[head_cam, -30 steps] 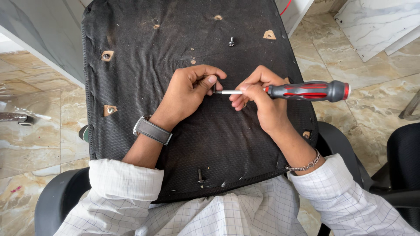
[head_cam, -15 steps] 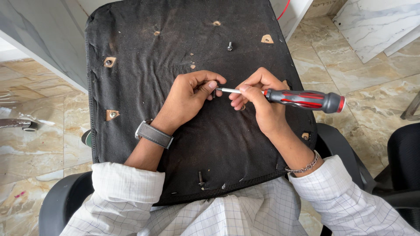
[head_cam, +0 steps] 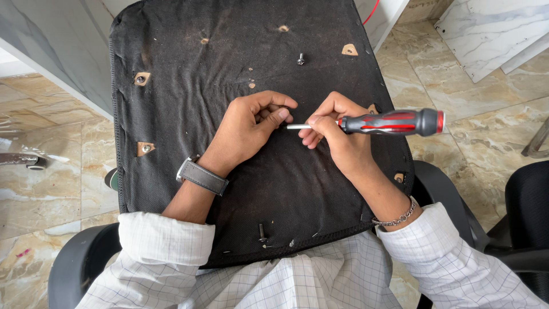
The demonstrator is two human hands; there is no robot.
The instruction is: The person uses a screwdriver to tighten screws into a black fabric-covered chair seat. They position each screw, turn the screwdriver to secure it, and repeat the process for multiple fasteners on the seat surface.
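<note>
hands [head_cam: 297, 123] on screwdriver [head_cam: 389, 122]

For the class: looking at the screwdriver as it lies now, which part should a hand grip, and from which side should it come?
Grip the screwdriver by its thick red-and-black handle, coming from above and its butt end on the right. The handle lies nearly level and is contoured for a palm; the thin shaft is pinched by the left hand and right hand.

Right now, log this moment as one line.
left hand: pinching shaft tip | right hand: holding red-and-black-handled screwdriver | under: black fabric-covered chair panel
</note>
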